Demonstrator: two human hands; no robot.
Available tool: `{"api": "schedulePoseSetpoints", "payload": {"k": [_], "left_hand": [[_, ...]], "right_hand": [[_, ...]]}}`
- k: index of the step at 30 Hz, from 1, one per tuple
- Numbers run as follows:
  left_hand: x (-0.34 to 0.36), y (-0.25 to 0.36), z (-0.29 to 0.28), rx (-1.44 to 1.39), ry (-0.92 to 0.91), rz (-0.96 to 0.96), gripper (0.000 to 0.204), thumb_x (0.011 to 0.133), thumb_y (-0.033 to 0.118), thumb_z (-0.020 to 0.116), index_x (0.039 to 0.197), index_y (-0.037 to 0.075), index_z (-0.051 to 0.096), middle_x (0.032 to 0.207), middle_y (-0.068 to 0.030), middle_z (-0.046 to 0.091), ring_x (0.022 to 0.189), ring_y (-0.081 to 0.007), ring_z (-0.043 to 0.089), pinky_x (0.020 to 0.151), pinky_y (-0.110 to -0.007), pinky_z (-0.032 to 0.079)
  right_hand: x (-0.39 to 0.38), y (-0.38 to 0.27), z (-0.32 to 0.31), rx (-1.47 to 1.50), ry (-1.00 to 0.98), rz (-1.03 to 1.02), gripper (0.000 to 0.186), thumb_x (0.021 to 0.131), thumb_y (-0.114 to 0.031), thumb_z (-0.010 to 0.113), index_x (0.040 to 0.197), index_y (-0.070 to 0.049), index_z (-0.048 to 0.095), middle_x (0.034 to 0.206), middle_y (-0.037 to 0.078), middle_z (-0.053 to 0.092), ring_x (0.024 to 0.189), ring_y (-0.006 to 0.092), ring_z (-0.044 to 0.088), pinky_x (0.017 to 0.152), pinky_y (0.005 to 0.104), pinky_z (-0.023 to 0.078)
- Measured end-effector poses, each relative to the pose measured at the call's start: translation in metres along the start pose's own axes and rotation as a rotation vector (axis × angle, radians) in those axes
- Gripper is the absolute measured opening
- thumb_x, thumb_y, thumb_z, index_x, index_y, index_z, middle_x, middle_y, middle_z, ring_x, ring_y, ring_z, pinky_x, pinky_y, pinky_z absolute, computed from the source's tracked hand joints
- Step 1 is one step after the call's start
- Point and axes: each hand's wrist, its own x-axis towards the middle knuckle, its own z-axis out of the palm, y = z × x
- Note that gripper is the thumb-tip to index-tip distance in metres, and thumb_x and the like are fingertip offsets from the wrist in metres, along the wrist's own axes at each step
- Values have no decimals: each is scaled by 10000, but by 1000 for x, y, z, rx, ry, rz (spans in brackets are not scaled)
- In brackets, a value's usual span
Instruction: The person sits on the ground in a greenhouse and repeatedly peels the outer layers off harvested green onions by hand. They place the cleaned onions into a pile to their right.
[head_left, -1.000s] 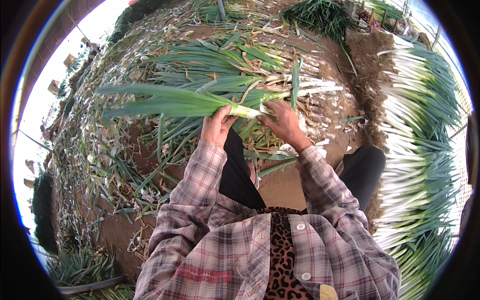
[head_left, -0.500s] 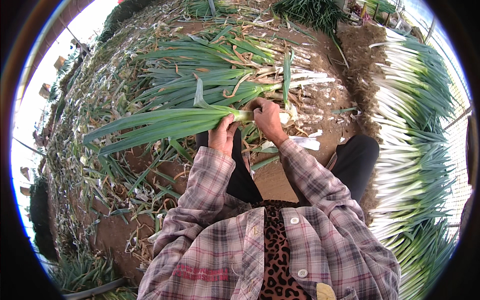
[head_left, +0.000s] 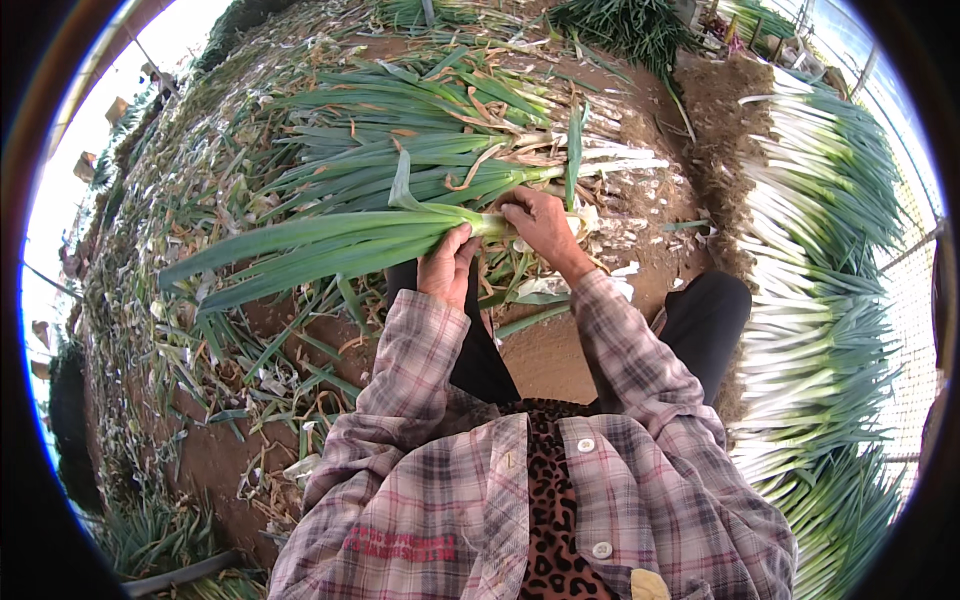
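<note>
left hand [head_left: 447, 268] gripping leek [head_left: 330, 245], right hand [head_left: 538, 222] pinching stalk

Bare dirt ground [head_left: 560, 350], leaf litter [head_left: 170, 300], bright daylight

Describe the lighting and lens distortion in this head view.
Head view: hard daylight, sky blown out white at the upper left; the left hand and right hand on the leek are sharp; the row of trimmed leeks curves with the fisheye rim; black vignette rings the frame.
</note>
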Motion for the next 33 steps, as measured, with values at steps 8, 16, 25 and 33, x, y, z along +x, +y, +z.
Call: {"api": "schedulePoseSetpoints", "payload": {"k": [8, 16, 25, 33], "left_hand": [[-1, -2, -6, -6, -81, -11, 219, 720, -59, 559, 927, 11, 536, 926, -75, 568, 837, -188, 569, 757, -306, 493], [-1, -2, -14, -2, -76, -9, 162, 728, -39, 566, 883, 1, 543, 917, -73, 567, 867, -185, 553, 814, -335, 469], [-7, -6, -13, 40, -107, -14, 165, 734, -26, 566, 891, 18, 542, 899, -62, 565, 843, -169, 555, 782, -323, 487], [-7, 2, -14, 38, -32, -64, 169, 743, 10, 578, 902, 21, 524, 901, -71, 556, 851, -195, 559, 772, -334, 497]], "right_hand": [[-1, -25, 19, -157, -66, 35, 173, 610, -29, 565, 768, 40, 556, 687, 139, 589, 620, 160, 559, 583, 281, 448], [-3, -20, 5, 71, -181, 122, 170, 620, -5, 504, 771, 45, 564, 709, 105, 597, 663, 128, 554, 614, 262, 447], [-3, -7, 13, -37, -183, 190, 195, 602, 65, 457, 766, 37, 559, 690, 108, 589, 656, 122, 542, 593, 256, 433], [-17, -20, -4, -52, -359, -226, 458, 589, 77, 612, 1000, -94, 504, 958, 29, 504, 871, 146, 515, 714, 267, 448]]}}
